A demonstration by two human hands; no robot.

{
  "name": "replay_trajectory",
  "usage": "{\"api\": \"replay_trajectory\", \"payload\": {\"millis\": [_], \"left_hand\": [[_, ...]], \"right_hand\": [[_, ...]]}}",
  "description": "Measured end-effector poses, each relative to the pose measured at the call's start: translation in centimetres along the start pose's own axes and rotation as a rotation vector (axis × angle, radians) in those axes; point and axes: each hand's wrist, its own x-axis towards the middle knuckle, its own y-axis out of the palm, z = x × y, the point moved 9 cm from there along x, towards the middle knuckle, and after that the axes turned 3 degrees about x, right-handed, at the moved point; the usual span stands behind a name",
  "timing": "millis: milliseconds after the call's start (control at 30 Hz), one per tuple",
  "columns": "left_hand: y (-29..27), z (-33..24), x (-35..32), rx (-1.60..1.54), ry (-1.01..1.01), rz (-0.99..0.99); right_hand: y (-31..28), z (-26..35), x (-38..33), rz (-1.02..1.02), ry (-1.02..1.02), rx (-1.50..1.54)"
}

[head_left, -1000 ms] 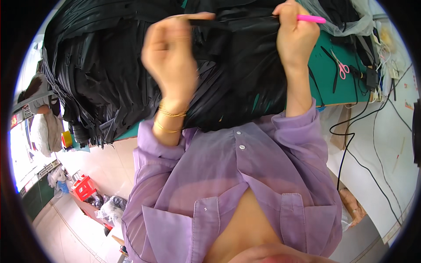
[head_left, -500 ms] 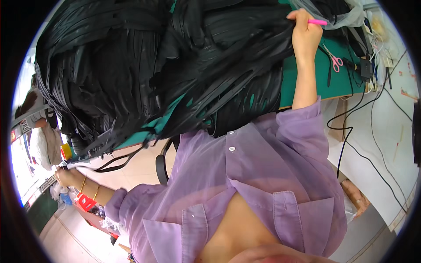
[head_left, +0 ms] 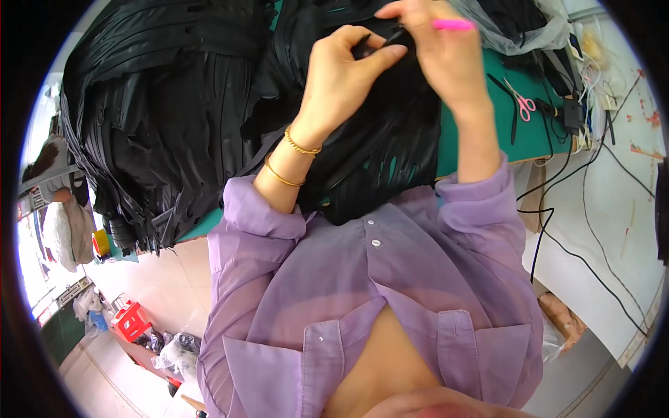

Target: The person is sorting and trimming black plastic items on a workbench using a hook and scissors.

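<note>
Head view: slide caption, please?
Left hand pinches a black strip, right hand grips a pink tool, over a black pile.

Find no readable text, number or sign. Treat as illegible: white marking (head_left: 127,324) on red box (head_left: 141,315), lower left; red marks (head_left: 652,120) on white surface (head_left: 608,209), right.

Left hand (head_left: 343,78) swinging back from far lower left to over black strip pile (head_left: 160,125). Right hand (head_left: 453,66) shifting inward, closing up beside left, carrying pink handle (head_left: 454,24) along. Red box (head_left: 132,320), partly covered before, showing fuller.
</note>
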Motion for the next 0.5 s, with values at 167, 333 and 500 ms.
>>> {"api": "replay_trajectory", "payload": {"millis": [167, 333, 500], "left_hand": [[-2.2, 1.0, -0.1, -0.243, -0.058, -0.079], [-2.6, 2.0, -1.4, -0.672, -0.185, -0.052], [-2.1, 1.5, -1.7, -0.753, -0.171, -0.01]], "right_hand": [[-5.7, -1.4, -1.6, -0.213, 0.407, 0.215], [-2.8, -0.3, -3.8, -0.168, 0.339, 0.444], [0.9, 0.8, -5.0, -0.093, 0.274, 0.527]]}}
